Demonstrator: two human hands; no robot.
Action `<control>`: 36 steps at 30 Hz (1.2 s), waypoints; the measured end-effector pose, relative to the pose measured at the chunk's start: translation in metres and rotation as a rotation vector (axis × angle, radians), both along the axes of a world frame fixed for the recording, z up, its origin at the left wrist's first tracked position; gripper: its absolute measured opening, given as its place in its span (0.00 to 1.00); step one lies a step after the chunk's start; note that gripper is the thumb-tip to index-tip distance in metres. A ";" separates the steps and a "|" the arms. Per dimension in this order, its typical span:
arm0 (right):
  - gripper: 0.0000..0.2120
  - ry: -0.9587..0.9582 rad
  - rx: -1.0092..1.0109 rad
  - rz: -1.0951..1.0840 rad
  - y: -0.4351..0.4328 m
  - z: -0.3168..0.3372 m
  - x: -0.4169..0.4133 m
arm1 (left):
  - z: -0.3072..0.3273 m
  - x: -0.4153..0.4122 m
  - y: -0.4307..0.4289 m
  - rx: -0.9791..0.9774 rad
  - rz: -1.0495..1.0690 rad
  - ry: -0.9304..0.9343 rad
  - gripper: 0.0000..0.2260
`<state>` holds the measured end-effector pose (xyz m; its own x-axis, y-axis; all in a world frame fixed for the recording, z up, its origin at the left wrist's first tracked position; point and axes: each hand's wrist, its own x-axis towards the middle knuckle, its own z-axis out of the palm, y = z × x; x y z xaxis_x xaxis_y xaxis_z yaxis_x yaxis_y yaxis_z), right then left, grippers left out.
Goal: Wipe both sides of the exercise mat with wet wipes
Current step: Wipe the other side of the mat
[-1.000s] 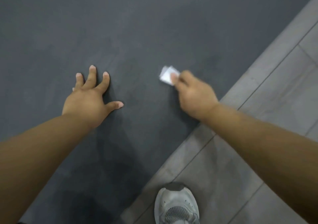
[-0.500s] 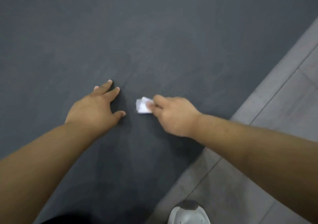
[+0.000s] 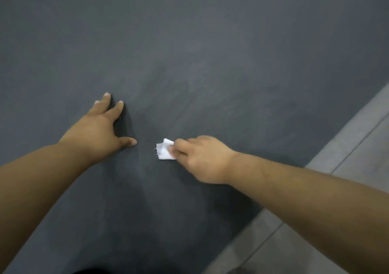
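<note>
**Exercise mat** (image 3: 210,53): dark grey, flat on the tiled floor (image 3: 357,147), filling most of the view.

**Wet wipe** (image 3: 165,152): white, folded small, pressed on the mat near my left thumb but apart from it.

**My right hand** (image 3: 202,160): fingers curled, grasping the wipe.

**My left hand** (image 3: 99,130): released, fingers spread flat, bracing the mat.

**Change:** a second ago the wipe sat further out, toward the mat's right edge. I have since drawn it inward.

**Judgement:** I am mid-stroke on this face, and the other side remains to be wiped.
</note>
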<state>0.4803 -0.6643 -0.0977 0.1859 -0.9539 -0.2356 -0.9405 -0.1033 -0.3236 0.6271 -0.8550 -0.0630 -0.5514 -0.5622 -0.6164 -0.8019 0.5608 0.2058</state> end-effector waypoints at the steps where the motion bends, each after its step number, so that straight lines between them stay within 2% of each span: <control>1: 0.14 0.036 -0.063 -0.075 -0.002 0.003 -0.013 | 0.000 0.002 -0.003 0.002 -0.018 -0.008 0.44; 3: 0.18 0.147 -0.118 -0.421 -0.009 0.005 -0.056 | -0.001 0.006 -0.008 -0.009 -0.048 -0.036 0.45; 4: 0.20 0.216 -0.074 -0.636 -0.011 0.006 -0.080 | -0.001 0.008 -0.010 -0.013 -0.053 -0.054 0.45; 6: 0.23 0.220 0.134 -1.027 -0.016 0.017 -0.113 | 0.000 0.008 -0.010 0.000 -0.050 -0.088 0.45; 8: 0.24 0.231 0.203 -1.139 -0.027 0.019 -0.111 | -0.001 0.006 -0.009 0.007 -0.064 -0.119 0.44; 10: 0.25 0.201 0.098 -0.978 -0.035 0.011 -0.079 | -0.002 0.003 -0.010 -0.001 -0.083 -0.140 0.44; 13: 0.23 -0.025 -0.084 -0.481 -0.039 -0.001 -0.012 | -0.004 0.005 -0.011 -0.013 -0.087 -0.134 0.43; 15: 0.20 -0.124 -0.023 -0.113 -0.041 0.003 0.018 | -0.005 0.009 -0.011 -0.015 -0.080 -0.114 0.42; 16: 0.22 -0.135 -0.007 -0.020 -0.042 0.001 0.016 | -0.006 0.010 -0.011 -0.014 -0.076 -0.103 0.42; 17: 0.25 -0.149 -0.004 -0.044 -0.046 0.000 0.006 | -0.006 0.010 -0.011 -0.011 -0.074 -0.094 0.41; 18: 0.28 -0.148 -0.015 -0.154 -0.051 0.000 -0.013 | -0.006 0.011 -0.011 -0.006 -0.073 -0.089 0.41; 20: 0.25 -0.066 -0.074 -0.486 -0.056 -0.008 -0.066 | -0.007 0.012 -0.011 0.001 -0.070 -0.081 0.41; 22: 0.24 0.097 -0.001 -0.962 -0.063 0.000 -0.114 | -0.008 0.013 -0.011 0.012 -0.056 -0.072 0.41; 23: 0.24 0.162 0.039 -1.147 -0.068 0.003 -0.125 | -0.008 0.013 -0.011 0.023 -0.051 -0.068 0.41; 24: 0.24 0.186 0.084 -1.240 -0.075 0.003 -0.125 | -0.009 0.013 -0.011 0.036 -0.045 -0.060 0.41; 25: 0.24 0.172 0.108 -1.215 -0.081 0.002 -0.114 | -0.008 0.013 -0.011 0.052 -0.038 -0.055 0.42; 27: 0.26 0.074 0.015 -0.976 -0.087 -0.006 -0.076 | -0.005 0.012 -0.013 0.080 -0.034 -0.050 0.42; 30: 0.27 -0.093 -0.080 -0.389 -0.088 -0.008 -0.009 | 0.002 0.013 -0.020 0.093 -0.002 -0.023 0.43; 32: 0.21 -0.065 0.011 -0.038 -0.088 0.003 0.005 | 0.002 0.019 -0.029 0.029 0.042 -0.034 0.48; 33: 0.20 -0.016 0.036 0.071 -0.090 0.004 -0.003 | 0.002 0.023 -0.033 0.004 0.066 -0.064 0.50; 34: 0.18 0.032 -0.023 0.087 -0.092 0.003 -0.016 | 0.000 0.025 -0.037 0.005 0.079 -0.100 0.51; 36: 0.19 0.095 -0.134 -0.191 -0.099 0.000 -0.052 | -0.004 0.025 -0.040 0.028 0.073 -0.153 0.52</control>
<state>0.4282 -0.7632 -0.0974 -0.0176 -0.9935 -0.1122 -0.9726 0.0430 -0.2284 0.6517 -0.8945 -0.0672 -0.4085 -0.5789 -0.7057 -0.8634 0.4958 0.0931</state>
